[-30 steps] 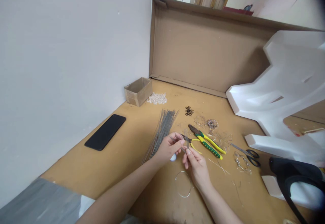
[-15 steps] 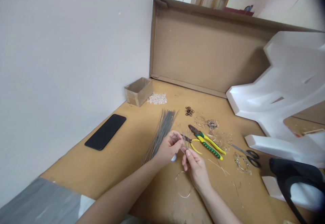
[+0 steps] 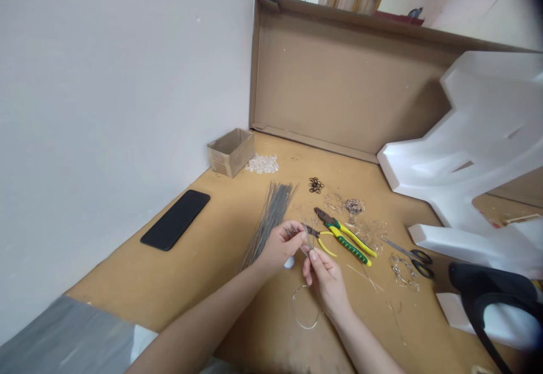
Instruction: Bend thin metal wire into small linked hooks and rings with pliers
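In the head view, both hands meet over the near middle of the worktop (image 3: 220, 249). The left hand (image 3: 281, 245) and the right hand (image 3: 324, 276) each pinch the same thin wire (image 3: 311, 234) between thumb and fingertips, its ends sticking up just above them. A wire loop (image 3: 304, 306) lies on the worktop just below the right hand. A bundle of straight wires (image 3: 272, 214) fans out to the far left of the left hand. Yellow-green pliers (image 3: 348, 240) lie just right of the hands, with scissors (image 3: 418, 257) farther right. A black phone (image 3: 175, 227) rests at the left, with a small cardboard box (image 3: 231, 151) and clear beads (image 3: 263, 163) beyond it.
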Demonstrator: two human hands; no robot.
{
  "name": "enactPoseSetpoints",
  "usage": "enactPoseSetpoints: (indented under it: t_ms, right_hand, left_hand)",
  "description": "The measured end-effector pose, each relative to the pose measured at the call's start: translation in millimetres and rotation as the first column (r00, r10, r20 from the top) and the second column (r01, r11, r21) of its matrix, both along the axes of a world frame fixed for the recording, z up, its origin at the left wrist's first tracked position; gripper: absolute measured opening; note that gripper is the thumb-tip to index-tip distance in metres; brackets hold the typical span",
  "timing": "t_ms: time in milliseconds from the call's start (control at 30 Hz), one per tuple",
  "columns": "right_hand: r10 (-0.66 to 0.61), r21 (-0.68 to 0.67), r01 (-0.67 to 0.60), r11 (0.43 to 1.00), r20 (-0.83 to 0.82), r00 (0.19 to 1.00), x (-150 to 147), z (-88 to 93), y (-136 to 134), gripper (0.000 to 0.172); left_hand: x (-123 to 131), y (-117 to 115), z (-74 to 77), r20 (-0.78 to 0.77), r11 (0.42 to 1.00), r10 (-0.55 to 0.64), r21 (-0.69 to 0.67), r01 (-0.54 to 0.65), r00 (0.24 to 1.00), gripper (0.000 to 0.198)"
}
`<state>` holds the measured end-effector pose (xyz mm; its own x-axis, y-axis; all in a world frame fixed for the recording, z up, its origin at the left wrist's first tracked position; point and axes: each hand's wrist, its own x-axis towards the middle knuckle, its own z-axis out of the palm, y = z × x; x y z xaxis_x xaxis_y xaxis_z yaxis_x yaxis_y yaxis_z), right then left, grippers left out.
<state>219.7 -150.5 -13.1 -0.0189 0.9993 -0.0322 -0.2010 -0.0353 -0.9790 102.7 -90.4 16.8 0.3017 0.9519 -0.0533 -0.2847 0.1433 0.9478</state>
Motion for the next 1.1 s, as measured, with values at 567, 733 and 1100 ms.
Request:
enactPoseSetpoints:
  t_ms: [567, 733, 1100]
  right_hand:
    - [-0.007, 0.020, 0.007, 1.000, -0.022, 1.000, 1.6, -6.7, 1.0, 0.030]
    - [-0.012, 0.021, 0.013, 1.000, -0.019, 1.000, 1.0, -5.0, 1.0, 0.031]
    - [-0.013, 0.014, 0.013, 1.000, -0.018, 1.000, 1.0, -5.4, 1.0, 0.030]
  left_hand:
    - [-1.1, -3.1, 7.9, 0.043, 0.998, -0.017, 0.055, 0.015, 0.999, 0.016]
    - [-2.7, -2.5, 6.7, 0.009, 0.999, -0.031, 0.026, 0.031, 0.999, 0.018]
    - [-1.9, -1.7, 4.8, 0.024, 1.000, -0.024, 0.016, 0.024, 0.999, 0.023]
